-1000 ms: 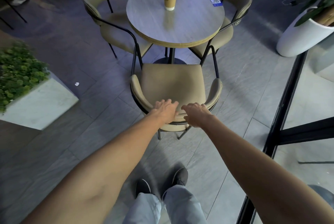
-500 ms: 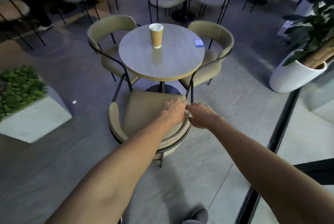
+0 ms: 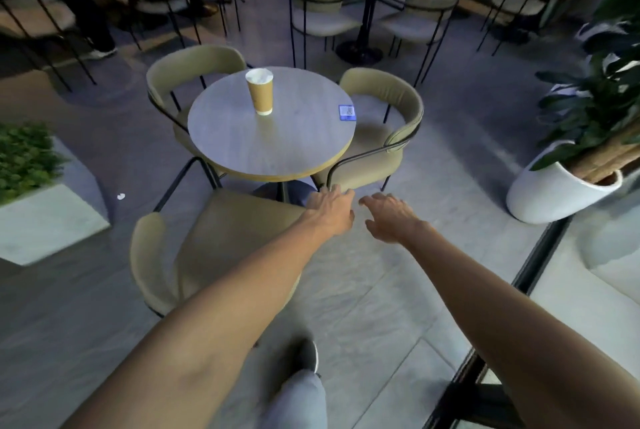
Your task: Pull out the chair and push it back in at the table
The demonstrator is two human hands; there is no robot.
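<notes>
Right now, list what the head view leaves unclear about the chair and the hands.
Head view throughout.
- Right end of the chair backrest: covered by the left forearm.
- Whether the left hand touches it: hidden beneath the palm.
- Its legs: mostly hidden beneath the seat.
- Print on the blue card: too small.

round table (image 3: 277,148), paper cup (image 3: 260,91), blue card (image 3: 347,112) on it

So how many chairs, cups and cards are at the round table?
chairs: 3 (near chair, far-left chair, far-right chair)
paper cup: 1
blue card: 1
Total: 5
</notes>
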